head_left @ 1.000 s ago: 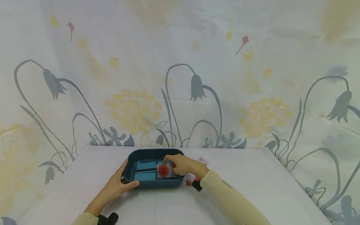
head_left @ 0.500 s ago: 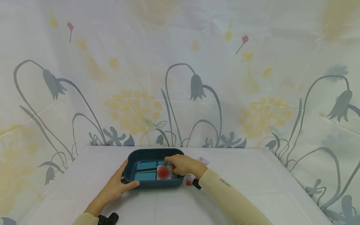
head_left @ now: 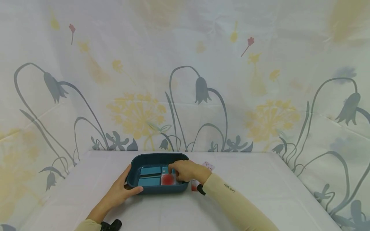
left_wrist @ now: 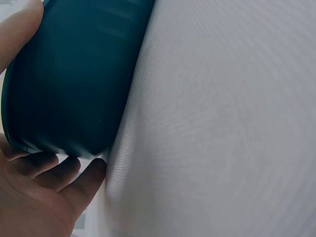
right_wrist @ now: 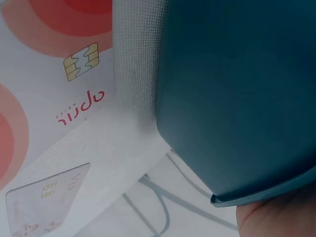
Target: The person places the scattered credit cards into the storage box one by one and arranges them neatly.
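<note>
A dark teal plastic box (head_left: 157,190) with a divided, lighter blue floor sits on the white table. My left hand (head_left: 119,190) grips its left end, the thumb over the front rim and the fingers against the end wall (left_wrist: 74,98). Inside the right part of the box lies a white card with a red circle (head_left: 167,179), low against the floor. My right hand (head_left: 186,170) reaches in over the right rim with curled fingers at the card's right side; its fingertips are hidden behind the box wall in the right wrist view.
Just right of the box, cards with red circles and a gold chip (right_wrist: 81,61) lie on the table, partly under my right wrist. A pale pink VIP card (right_wrist: 47,200) lies farther back. A floral cloth (head_left: 185,80) hangs behind the table's far edge.
The red-circle card has gone down into the right part of the box and now sits lower. My right hand shifted slightly down with it; my left hand and the box stayed put.
</note>
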Tool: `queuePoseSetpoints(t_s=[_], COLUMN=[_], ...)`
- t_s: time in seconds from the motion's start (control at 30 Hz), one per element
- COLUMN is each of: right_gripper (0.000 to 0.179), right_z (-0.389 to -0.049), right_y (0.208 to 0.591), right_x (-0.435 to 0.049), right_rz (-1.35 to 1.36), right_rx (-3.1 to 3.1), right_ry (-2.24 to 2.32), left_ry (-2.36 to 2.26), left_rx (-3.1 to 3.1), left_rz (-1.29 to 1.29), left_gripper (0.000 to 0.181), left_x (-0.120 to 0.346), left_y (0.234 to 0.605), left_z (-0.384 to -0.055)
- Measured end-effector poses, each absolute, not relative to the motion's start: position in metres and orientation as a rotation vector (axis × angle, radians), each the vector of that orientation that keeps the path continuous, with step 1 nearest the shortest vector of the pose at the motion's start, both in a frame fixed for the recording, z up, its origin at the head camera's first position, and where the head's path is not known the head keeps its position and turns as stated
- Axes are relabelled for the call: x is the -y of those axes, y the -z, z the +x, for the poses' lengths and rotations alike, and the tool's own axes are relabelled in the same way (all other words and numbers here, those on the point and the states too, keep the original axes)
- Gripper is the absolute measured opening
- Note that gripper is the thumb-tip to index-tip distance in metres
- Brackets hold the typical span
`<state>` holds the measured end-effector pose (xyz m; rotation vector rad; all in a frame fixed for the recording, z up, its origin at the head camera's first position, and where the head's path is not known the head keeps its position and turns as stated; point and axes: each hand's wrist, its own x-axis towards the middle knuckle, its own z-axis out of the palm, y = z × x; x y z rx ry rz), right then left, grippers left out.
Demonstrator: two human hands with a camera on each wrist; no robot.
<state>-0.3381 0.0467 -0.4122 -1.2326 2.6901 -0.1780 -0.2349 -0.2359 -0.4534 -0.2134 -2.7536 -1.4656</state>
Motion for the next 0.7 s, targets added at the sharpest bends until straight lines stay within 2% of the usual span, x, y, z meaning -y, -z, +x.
queuePoseSetpoints(t_s=[0.7], right_gripper=[0.029], right_z=[-0.3394], right_y=[0.4157], right_x=[-0.0448], right_rz=[-1.2], right_rx=[-2.664], right_ry=[0.204], left_ry=[1.457], left_rx=[2.764], left_rz=[-0.185], left_gripper=[0.111], left_x=[0.2356], left_y=[0.4563], left_z=[-0.2366])
